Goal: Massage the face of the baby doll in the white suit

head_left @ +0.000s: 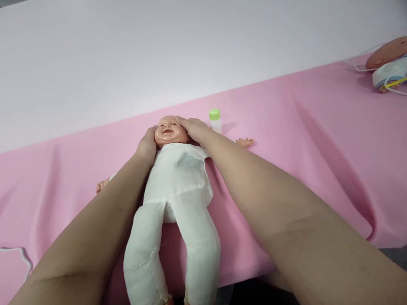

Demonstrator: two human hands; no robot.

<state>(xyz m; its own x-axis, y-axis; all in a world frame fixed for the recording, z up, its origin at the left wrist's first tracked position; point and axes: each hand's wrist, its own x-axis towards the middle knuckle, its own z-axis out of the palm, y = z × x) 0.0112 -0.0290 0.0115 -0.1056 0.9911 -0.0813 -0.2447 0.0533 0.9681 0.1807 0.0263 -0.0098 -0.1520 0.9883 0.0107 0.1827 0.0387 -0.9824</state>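
Both hands cup the doll's head: left hand [147, 146] pressed flat against one cheek, right hand [192, 128] laid over the crown and the other cheek, fingers spread lightly and curved to the head's shape, not closed into a fist. Forearms run in from the near edge of the bench [291, 119], one on each side of the doll [177, 181]. Doll lies on its back, face up, head toward the far edge, legs toward the near edge and hanging slightly over it; feet sit at the bottom of the frame, partly cut off. Body and legs are white cloth, head and hands are flesh-coloured plastic. One doll arm is stretched out toward the right, its small hand showing past the right forearm; the other doll hand shows beyond the left forearm. Bench is covered with a pink cloth, creased in long folds, and backs onto a plain white wall [183, 43]. Bottle [215, 120], small, pale, with a green cap, stands upright just beyond the right hand, near the far edge, apart from the doll. Second doll [396, 62] lies at the far right corner, partly out of frame, with thin white cords looped around it. White cord [16, 256] curls on the cloth at the left edge.
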